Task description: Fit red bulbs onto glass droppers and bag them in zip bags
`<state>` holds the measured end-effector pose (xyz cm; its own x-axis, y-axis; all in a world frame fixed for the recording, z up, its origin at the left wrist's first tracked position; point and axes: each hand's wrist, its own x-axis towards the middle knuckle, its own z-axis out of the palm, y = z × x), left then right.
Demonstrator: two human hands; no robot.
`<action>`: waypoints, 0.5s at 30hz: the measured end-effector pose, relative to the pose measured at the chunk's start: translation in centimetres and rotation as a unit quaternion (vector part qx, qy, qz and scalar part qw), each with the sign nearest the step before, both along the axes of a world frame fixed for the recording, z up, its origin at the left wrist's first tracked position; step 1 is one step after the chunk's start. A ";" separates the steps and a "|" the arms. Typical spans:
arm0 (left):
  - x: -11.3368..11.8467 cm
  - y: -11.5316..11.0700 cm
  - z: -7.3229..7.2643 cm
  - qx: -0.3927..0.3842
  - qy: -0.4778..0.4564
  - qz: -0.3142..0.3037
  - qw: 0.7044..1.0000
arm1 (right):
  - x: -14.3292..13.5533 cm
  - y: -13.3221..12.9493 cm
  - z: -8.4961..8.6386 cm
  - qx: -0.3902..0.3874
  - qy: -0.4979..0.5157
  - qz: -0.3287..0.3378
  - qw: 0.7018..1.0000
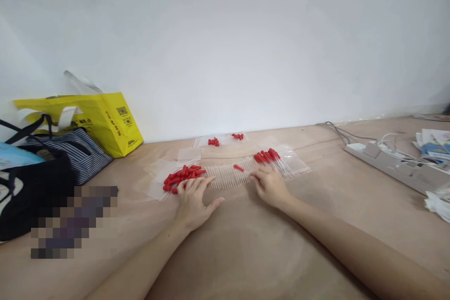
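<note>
My left hand [196,200] lies with its fingers apart beside a pile of small red pieces [181,176], fingertips at the pile's edge and the thumb stretched out. The red pieces rest on clear plastic bags [154,187]. Between my hands runs a row of thin pale sticks [227,176] laid side by side, with one loose red piece [238,168] on top. My right hand [270,186] is at the row's right end, fingers curled together; what they hold, if anything, is hidden. Just beyond it lie sticks with red ends [267,155] on plastic.
Two small red clusters [213,142] lie on plastic near the wall. At left are a yellow bag [123,126], a striped pouch [82,154], a black bag [45,192] and a blurred-out item [73,225]. A white power strip [386,166] with cables stands at right.
</note>
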<state>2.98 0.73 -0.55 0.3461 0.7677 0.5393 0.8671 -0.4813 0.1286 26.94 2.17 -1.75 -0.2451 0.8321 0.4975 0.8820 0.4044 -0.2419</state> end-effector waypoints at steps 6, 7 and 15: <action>-0.6 1.0 -0.2 0.009 -0.004 0.081 0.997 | 1.4 3.1 -0.1 -0.039 -0.007 -0.202 0.979; -0.7 1.1 -0.2 0.009 -0.002 0.077 0.997 | 1.3 3.3 -0.2 -0.046 -0.017 -0.208 0.977; -0.7 1.3 -0.6 0.024 0.011 0.089 0.996 | 0.3 4.0 0.1 -0.087 -0.040 -0.210 0.973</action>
